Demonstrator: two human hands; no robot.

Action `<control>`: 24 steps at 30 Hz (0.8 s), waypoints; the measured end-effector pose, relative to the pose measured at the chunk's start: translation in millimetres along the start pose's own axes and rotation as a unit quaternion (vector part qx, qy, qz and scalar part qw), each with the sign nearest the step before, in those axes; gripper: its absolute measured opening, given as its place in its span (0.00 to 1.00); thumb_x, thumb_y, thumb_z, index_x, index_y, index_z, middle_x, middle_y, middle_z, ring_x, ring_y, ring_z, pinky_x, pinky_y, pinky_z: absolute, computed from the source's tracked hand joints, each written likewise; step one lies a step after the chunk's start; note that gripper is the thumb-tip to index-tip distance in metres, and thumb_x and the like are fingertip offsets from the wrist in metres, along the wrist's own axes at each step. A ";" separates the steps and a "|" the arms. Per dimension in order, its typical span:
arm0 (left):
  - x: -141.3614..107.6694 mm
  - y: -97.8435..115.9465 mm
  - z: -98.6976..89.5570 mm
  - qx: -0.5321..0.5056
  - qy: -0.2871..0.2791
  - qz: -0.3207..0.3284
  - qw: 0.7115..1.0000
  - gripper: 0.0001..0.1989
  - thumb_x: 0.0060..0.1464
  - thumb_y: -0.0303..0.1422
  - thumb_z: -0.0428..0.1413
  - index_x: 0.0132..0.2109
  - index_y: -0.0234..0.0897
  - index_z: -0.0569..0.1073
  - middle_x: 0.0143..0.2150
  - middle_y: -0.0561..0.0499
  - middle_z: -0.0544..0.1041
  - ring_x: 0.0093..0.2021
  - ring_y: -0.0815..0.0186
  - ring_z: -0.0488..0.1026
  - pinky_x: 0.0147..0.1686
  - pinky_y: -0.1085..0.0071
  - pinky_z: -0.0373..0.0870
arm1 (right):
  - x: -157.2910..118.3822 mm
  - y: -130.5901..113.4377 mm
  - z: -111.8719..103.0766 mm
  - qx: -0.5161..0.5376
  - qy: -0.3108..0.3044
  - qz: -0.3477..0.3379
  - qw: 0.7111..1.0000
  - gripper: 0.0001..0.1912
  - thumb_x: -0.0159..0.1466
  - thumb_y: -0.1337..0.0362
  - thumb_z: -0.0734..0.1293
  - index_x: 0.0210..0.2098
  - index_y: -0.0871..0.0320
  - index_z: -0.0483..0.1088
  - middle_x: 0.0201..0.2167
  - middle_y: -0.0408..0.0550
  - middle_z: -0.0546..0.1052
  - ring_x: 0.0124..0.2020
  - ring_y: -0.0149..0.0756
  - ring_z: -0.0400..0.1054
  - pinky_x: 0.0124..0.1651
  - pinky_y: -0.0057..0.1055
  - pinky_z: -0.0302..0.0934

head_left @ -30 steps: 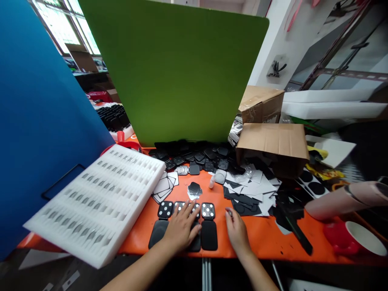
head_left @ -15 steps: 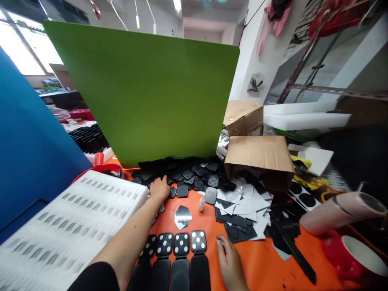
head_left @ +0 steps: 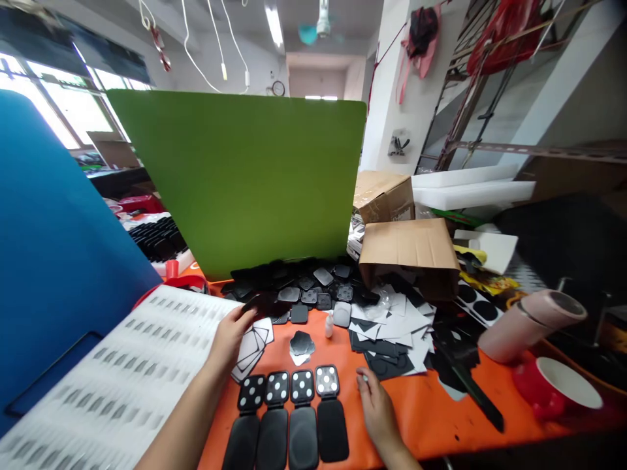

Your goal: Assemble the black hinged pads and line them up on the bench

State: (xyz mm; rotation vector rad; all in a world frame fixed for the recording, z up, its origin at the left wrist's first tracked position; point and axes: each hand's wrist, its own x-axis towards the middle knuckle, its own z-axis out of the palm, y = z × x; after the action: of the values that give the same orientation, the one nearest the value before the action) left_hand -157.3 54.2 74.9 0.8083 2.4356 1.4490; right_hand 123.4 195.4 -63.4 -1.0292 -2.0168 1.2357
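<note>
My left hand [head_left: 231, 336] is closed on a dark flat piece [head_left: 263, 303], blurred, over the near edge of a heap of black plastic pieces [head_left: 289, 295]. Below it lie several fanned white cards with dark outlines [head_left: 252, 352]. My right hand [head_left: 376, 403] rests on the orange table with fingers curled; a tiny pale spot shows at the fingertips, too small to name. To its left stand several opened black hinged cases [head_left: 304, 434] in a row, their upper flaps [head_left: 302, 386] bearing white dots. A small white bottle [head_left: 328, 326] stands beyond them, beside a stack of dark, silvery sheets [head_left: 302, 344].
A white foam tray [head_left: 122, 365] with slots fills the left. Green [head_left: 240, 183] and blue [head_left: 63, 274] panels rise behind and left. White and black paper scraps [head_left: 401, 336], a cardboard box [head_left: 411, 245], a pink bottle [head_left: 531, 326] and a red mug [head_left: 556, 388] occupy the right.
My left hand has drawn back from the black heap toward me and now carries a dark flat piece. The fanned cards have come into fuller view. The camera view has shifted.
</note>
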 end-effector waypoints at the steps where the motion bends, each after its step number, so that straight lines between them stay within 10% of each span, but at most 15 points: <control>1: -14.9 -1.6 -10.3 -0.042 0.007 -0.009 0.999 0.17 0.54 0.40 0.44 0.44 0.33 0.66 0.41 0.45 0.74 0.42 0.60 0.71 0.39 0.68 0.68 | -1.0 0.2 -0.3 0.013 -0.002 0.004 1.000 0.20 0.60 0.53 0.54 0.42 0.59 0.65 0.37 0.54 0.73 0.37 0.41 0.69 0.38 0.33 0.64; 3: -45.4 -6.7 -25.8 -0.223 0.014 -0.075 0.972 0.14 0.52 0.37 0.48 0.44 0.34 0.66 0.40 0.45 0.74 0.39 0.61 0.72 0.37 0.68 0.69 | -2.8 0.9 -0.4 0.033 -0.004 0.007 0.999 0.21 0.61 0.52 0.53 0.43 0.59 0.64 0.31 0.52 0.74 0.31 0.39 0.69 0.34 0.32 0.64; 6: -88.9 -15.0 -30.2 -0.488 -0.009 -0.247 0.837 0.10 0.51 0.31 0.51 0.42 0.33 0.67 0.32 0.48 0.74 0.30 0.65 0.73 0.30 0.69 0.71 | -4.7 2.1 0.0 0.040 0.000 0.004 0.999 0.21 0.61 0.51 0.53 0.44 0.60 0.63 0.29 0.51 0.74 0.27 0.37 0.69 0.31 0.31 0.63; 13: -153.4 -10.1 7.5 -0.635 -0.199 -0.423 0.616 0.21 0.51 0.44 0.49 0.38 0.27 0.69 0.26 0.48 0.69 0.20 0.72 0.66 0.19 0.77 0.65 | -8.0 -5.7 -1.7 -0.015 0.011 -0.022 1.000 0.22 0.61 0.52 0.51 0.44 0.60 0.63 0.32 0.52 0.74 0.32 0.38 0.69 0.34 0.31 0.62; 19: -173.1 14.3 14.1 -0.623 -0.236 -0.416 0.618 0.17 0.52 0.33 0.47 0.47 0.28 0.66 0.42 0.44 0.72 0.39 0.65 0.72 0.40 0.69 0.68 | -9.7 -10.7 -2.9 -0.029 0.018 -0.020 0.999 0.22 0.61 0.53 0.51 0.45 0.61 0.63 0.34 0.52 0.74 0.34 0.37 0.69 0.35 0.31 0.61; 24: -184.6 22.4 11.8 -0.545 -0.287 -0.440 0.654 0.18 0.50 0.41 0.51 0.40 0.28 0.70 0.35 0.43 0.75 0.37 0.59 0.73 0.44 0.59 0.67 | -7.2 -9.7 -3.0 -0.009 0.053 -0.048 0.997 0.21 0.60 0.54 0.52 0.44 0.61 0.64 0.42 0.55 0.70 0.43 0.39 0.65 0.45 0.34 0.59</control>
State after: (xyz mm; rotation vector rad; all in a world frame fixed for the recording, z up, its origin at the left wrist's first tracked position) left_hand 9.3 -29.1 68.4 -0.2162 0.8212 1.4610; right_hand 126.5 188.1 -53.7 -0.9730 -1.9764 1.0922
